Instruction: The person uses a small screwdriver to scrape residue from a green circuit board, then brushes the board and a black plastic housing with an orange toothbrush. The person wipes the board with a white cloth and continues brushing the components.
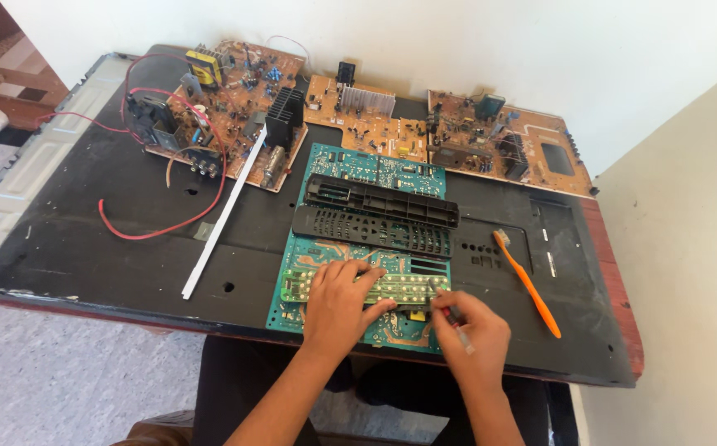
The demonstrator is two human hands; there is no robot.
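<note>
My left hand (340, 301) presses flat on a long pale remote-control keypad board (408, 287) lying on a teal circuit board (292, 306) at the near edge of the black panel (127, 248). My right hand (472, 330) grips a small screwdriver (451, 316), its tip touching the keypad board's right end. Two black remote-control shell halves (379, 215) lie just beyond, over a second teal board (375, 167).
An orange toothbrush (528, 282) lies to the right of my hands. Three brown circuit boards (234, 107) with red wires (160, 227) line the back along the white wall. A white strip (222, 219) lies diagonally at the left. The floor is grey.
</note>
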